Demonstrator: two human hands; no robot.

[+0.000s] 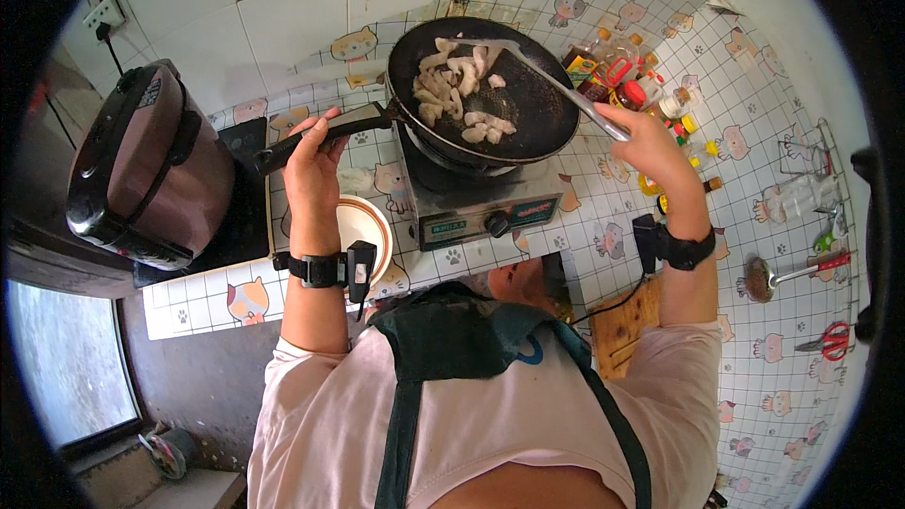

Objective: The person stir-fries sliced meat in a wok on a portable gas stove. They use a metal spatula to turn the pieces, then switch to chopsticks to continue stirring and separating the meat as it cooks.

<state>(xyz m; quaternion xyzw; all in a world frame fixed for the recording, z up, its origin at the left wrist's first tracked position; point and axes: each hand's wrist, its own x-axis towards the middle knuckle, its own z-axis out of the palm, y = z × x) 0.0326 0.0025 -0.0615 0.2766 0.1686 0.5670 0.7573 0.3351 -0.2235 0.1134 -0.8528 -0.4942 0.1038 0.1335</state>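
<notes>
A black wok point(544, 109) sits over a single-burner gas stove point(459, 206), tilted so that its inside faces me. Pale strips of meat point(442, 88) are gathered mostly in its left half, with a small clump lower down. My left hand point(314, 155) is wrapped around the wok's black handle point(357, 121). In my right hand point(643, 145) is the shaft of a metal spatula point(551, 78), whose blade reaches in near the wok's far wall, beside the meat. The stove's black knob point(498, 224) faces me.
Left of the stove stands an electric pressure cooker point(152, 162) on a black slab. A white bowl point(368, 230) lies beneath my left forearm. Sauce bottles point(626, 74) crowd the right wall. A ladle point(763, 279) and red-handled scissors point(834, 341) are at the far right, near a wooden board point(619, 322).
</notes>
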